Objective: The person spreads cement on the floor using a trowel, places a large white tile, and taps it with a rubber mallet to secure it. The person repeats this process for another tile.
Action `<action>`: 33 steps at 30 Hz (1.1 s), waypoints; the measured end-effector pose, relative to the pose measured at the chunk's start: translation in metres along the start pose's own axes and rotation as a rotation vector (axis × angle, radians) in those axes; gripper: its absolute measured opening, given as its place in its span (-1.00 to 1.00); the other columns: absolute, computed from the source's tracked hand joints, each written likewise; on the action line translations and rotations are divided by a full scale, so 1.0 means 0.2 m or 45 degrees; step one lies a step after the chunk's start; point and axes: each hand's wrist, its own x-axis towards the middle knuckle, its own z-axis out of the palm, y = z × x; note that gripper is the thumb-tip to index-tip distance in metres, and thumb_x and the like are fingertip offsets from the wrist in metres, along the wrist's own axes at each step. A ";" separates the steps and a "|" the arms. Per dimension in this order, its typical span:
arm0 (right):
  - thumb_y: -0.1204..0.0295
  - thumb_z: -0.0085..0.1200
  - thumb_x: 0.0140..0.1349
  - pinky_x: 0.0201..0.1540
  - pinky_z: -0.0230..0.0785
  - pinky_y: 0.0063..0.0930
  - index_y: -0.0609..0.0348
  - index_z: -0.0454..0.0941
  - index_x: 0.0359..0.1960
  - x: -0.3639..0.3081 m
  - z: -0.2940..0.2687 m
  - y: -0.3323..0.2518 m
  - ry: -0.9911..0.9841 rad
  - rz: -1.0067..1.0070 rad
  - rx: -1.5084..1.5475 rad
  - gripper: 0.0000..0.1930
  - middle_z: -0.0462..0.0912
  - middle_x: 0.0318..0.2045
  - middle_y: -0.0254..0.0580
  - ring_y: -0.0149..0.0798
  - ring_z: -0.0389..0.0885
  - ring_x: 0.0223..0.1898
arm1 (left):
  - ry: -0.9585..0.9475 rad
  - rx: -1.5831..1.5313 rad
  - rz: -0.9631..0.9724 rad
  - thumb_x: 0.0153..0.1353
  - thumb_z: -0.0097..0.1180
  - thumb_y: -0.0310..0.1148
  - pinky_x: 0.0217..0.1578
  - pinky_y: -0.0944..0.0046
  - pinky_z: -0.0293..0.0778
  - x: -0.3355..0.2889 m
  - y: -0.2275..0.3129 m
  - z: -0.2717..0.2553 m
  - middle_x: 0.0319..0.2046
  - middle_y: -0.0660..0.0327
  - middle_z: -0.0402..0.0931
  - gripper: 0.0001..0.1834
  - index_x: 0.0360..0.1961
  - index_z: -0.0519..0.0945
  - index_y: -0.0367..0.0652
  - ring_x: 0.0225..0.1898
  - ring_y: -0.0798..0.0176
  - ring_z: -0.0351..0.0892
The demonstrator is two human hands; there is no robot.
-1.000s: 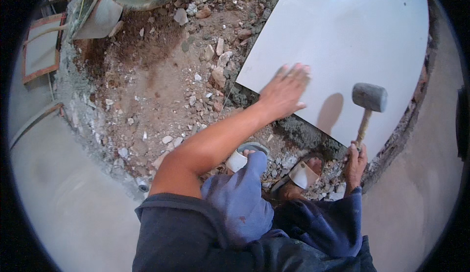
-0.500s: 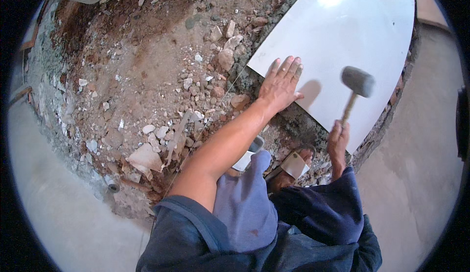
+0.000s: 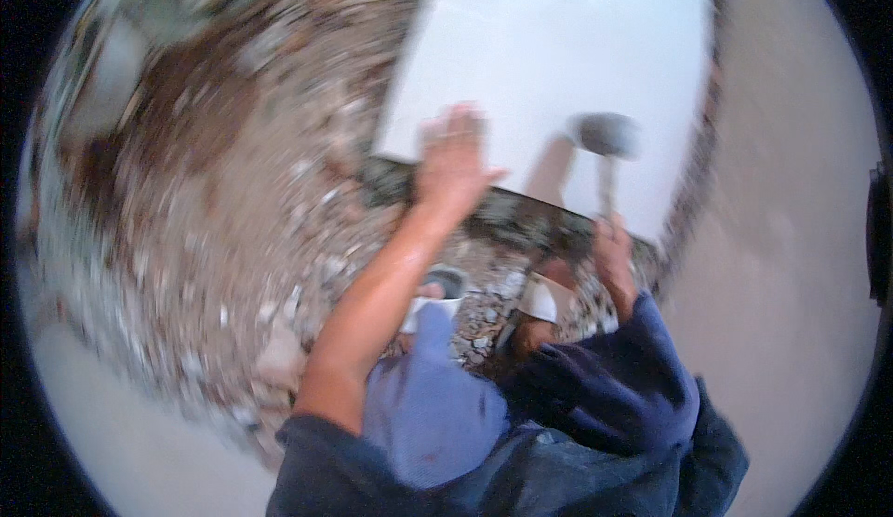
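**Hands, tile and mallet on a rubble floor**

Hands: two, both the person's own. Left hand [image 3: 453,159] lies flat with fingers spread on the near edge of the tile [image 3: 558,52], pressing down. Right hand [image 3: 614,261] is closed around the handle of the mallet [image 3: 603,136], whose head stands over the tile's near right part; the picture is smeared, so whether the head touches the surface cannot be told.

Tile: one, large, white and glossy, lying ahead of the person, bright glare at its far edge. A dark strip of wet bedding [image 3: 502,210] shows along its near edge.

Mallet: one, grey head, pale handle.

Rubble [image 3: 214,201]: broken stone and dirt to the left, pieces too blurred to count.

Shoes: two, pale-toed, just below the tile's near edge; left one [image 3: 437,294], right one [image 3: 544,298].

Handling note, as a judgement: the flat hand is best kept steady, away from the mallet head; taps should be light and square, worked across the surface, so the tile neither cracks nor tilts.
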 end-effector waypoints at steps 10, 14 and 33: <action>0.12 -0.01 0.31 -0.30 0.41 -0.09 0.21 0.42 -0.13 -0.12 -0.04 0.06 -0.015 -0.016 0.144 -0.63 0.58 -0.45 0.14 0.15 0.61 -0.36 | -0.302 0.458 0.248 0.08 0.07 0.26 0.35 -0.23 -0.25 0.21 0.15 -0.24 0.44 -0.03 -0.26 0.06 0.41 -0.02 -0.18 0.46 -0.15 -0.35; 0.11 -0.02 0.31 -0.34 0.42 -0.02 0.20 0.40 -0.12 -0.10 -0.11 0.11 0.170 -0.147 0.252 -0.62 0.58 -0.47 0.14 0.21 0.60 -0.38 | -0.257 0.444 0.361 0.01 0.15 0.27 0.34 -0.26 -0.22 0.34 0.29 -0.20 0.44 -0.03 -0.21 0.07 0.42 0.03 -0.08 0.45 -0.18 -0.30; 0.09 0.04 0.25 -0.18 0.41 -0.15 0.23 0.56 -0.24 -0.22 -0.17 0.48 0.350 0.351 0.373 -0.61 0.60 -0.37 0.18 0.08 0.62 -0.24 | -0.202 0.361 0.202 -0.10 0.24 0.27 0.31 -0.38 -0.28 0.41 0.45 -0.14 0.44 0.01 -0.20 0.10 0.42 0.06 0.08 0.45 -0.16 -0.34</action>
